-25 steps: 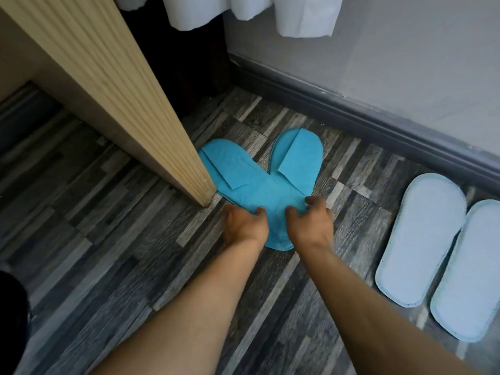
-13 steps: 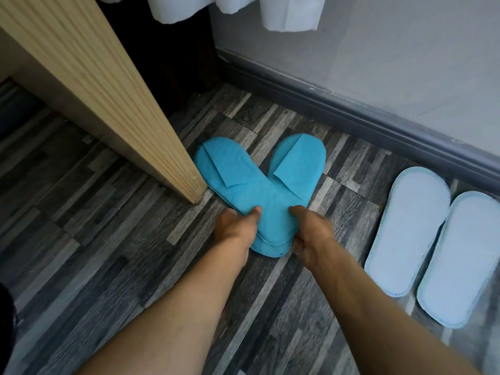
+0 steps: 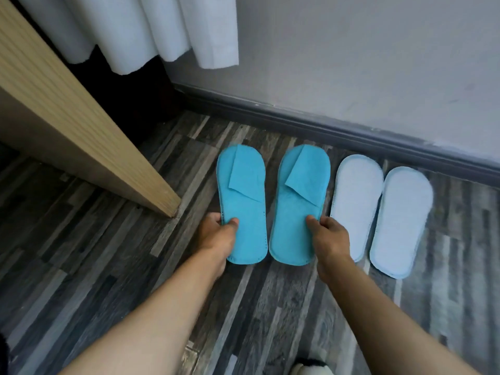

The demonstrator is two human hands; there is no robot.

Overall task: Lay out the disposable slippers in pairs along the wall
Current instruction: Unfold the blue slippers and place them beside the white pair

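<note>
Two bright blue slippers lie side by side on the floor, toes toward the wall. My left hand pinches the left blue slipper at its heel's left edge. My right hand pinches the right blue slipper at its heel's right edge. A narrow gap separates the two. To their right a pair of pale blue-white slippers lies flat and parallel, soles up, close to the right blue slipper.
A grey wall with a dark baseboard runs behind the slippers. A light wooden panel juts out on the left, ending near the left slipper. White cloth hangs above the corner. The dark wood-pattern floor extends on the left and in front.
The blue slippers were overlapped at the heels in a V; my hands have pulled them apart and set them parallel, nearer the pale pair.
</note>
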